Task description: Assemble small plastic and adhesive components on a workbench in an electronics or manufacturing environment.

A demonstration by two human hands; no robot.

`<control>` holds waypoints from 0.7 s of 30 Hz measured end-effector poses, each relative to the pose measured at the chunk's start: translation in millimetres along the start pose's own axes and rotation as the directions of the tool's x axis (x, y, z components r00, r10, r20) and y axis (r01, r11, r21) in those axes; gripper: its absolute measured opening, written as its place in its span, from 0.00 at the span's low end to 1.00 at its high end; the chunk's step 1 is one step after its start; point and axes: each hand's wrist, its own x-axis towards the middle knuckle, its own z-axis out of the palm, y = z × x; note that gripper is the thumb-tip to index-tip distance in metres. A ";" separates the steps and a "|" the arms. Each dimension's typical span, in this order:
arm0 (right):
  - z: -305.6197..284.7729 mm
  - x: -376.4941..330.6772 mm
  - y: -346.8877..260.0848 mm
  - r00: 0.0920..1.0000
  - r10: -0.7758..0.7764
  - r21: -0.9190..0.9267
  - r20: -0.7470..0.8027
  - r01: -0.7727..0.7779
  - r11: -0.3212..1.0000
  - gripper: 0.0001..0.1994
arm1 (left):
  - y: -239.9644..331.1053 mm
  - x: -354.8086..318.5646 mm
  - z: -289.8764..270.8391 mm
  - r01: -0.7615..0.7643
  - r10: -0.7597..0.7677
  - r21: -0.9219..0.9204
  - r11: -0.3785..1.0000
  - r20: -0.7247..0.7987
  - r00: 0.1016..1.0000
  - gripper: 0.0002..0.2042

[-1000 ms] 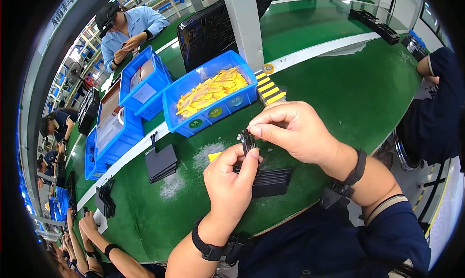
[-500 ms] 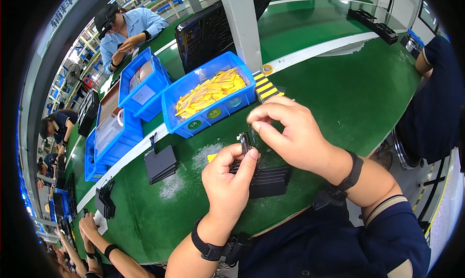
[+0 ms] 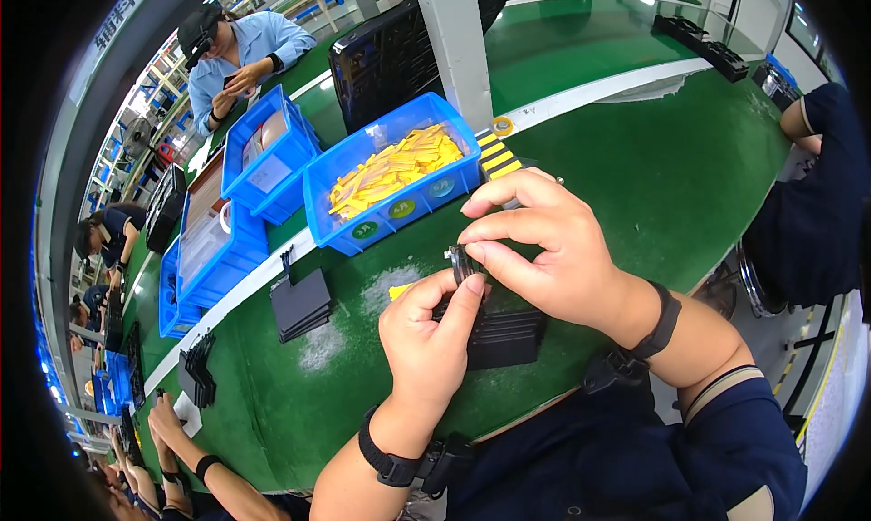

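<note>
Between the thumb and fingers of my left hand (image 3: 425, 339) is a small narrow black part (image 3: 461, 263), held upright with a shiny upper end. My right hand (image 3: 561, 249) is closed in a pinch at that upper end, its thumb and fingertips touching or almost touching the part. Whatever lies between those fingertips is too small to make out. Below both hands, a row of flat black pieces (image 3: 508, 341) rests on the green table (image 3: 653, 212), partly covered by my fingers.
Beyond my hands stands a blue bin (image 3: 390, 217) of yellow strips (image 3: 399, 172), beside a grey post (image 3: 454, 58). Stacked black plates (image 3: 301, 303) lie to the left, with bent black pieces (image 3: 198, 371) farther left. More blue bins (image 3: 268, 158) line the table. Co-workers sit around it.
My right hand's fingertips have come down and left onto the upper end of the black part. The left hand has stayed almost in place.
</note>
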 end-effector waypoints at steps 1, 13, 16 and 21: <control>-0.1 -0.3 0.9 1.000 0.017 0.023 0.017 -0.018 1.000 0.04 | -0.1 0.0 -0.6 0.005 -0.005 0.014 1.000 0.005 1.000 0.05; 0.9 -1.7 3.3 0.986 0.105 0.133 0.127 -0.122 0.984 0.02 | 6.2 0.0 0.3 0.057 -0.058 0.022 0.998 0.045 0.997 0.06; 2.5 -2.5 2.9 0.984 0.117 0.147 0.132 -0.137 0.980 0.02 | 0.5 0.2 0.5 0.026 -0.026 0.025 0.999 0.027 0.999 0.05; 5.4 -6.2 8.3 0.984 0.156 0.090 0.088 -0.164 0.982 0.03 | -1.5 -0.6 7.9 -0.006 -0.006 -0.132 0.991 -0.096 0.995 0.04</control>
